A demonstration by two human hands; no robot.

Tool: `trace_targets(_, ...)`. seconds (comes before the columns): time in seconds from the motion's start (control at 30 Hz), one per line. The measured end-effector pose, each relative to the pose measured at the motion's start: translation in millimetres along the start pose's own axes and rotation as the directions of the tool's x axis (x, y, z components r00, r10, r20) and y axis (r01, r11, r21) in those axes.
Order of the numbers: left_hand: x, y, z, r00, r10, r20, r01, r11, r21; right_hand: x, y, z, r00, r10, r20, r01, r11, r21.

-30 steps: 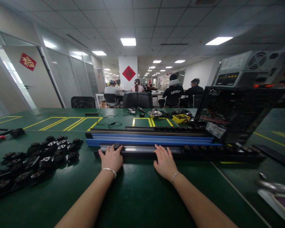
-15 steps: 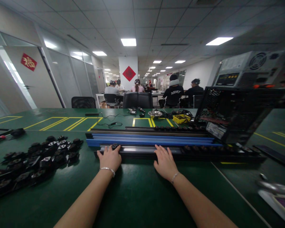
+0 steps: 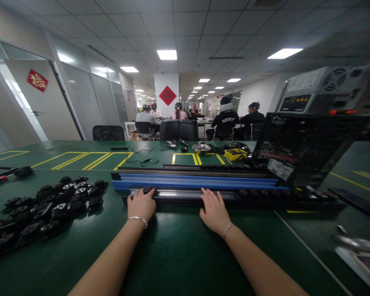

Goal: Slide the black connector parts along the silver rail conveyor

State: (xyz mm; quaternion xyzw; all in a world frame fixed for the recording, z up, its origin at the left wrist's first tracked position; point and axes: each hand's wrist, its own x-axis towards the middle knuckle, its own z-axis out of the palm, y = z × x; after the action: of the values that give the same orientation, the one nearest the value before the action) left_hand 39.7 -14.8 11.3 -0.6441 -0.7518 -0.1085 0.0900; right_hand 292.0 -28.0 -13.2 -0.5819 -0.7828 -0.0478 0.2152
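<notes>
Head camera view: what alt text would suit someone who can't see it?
A person's left hand flanks a small black part on a long dark rail, right hand farther along it. Behind lies a blue rail; black parts lie left and an open computer case right, on a green table.

From here the left hand (image 3: 141, 205) covers most of the small black part (image 3: 147, 190) at its fingers, so its shape can't be made out. Both forearms run out of view at the bottom. The pile of black parts (image 3: 61, 209) is cut off at the left edge, the purple-and-white object (image 3: 362, 263) at the right. Beyond the table, the lettering on a black shirt (image 3: 227, 123) is too small to read.
</notes>
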Motion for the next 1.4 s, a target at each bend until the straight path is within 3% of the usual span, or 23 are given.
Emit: trace_targets(1.4,8.6,-15.8,-1.0,0.996,-0.075,0.041,0.075,0.997,0.0,0.0,3.0,4.6,1.0,-0.009,-0.016,0.008,1.0,-0.01)
